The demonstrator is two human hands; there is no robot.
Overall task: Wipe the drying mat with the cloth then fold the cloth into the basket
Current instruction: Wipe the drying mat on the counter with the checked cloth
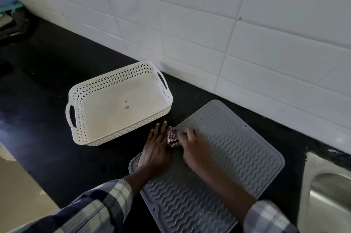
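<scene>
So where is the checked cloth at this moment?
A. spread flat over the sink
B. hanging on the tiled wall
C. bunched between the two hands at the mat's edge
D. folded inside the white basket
C: the checked cloth sits bunched between the left hand and right hand at the drying mat's edge, and nothing lies in the basket.

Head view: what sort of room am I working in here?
Most likely a home kitchen: a dark countertop against a white tiled wall, a steel sink at the right edge, and a grey ribbed drying mat laid beside it.
</scene>
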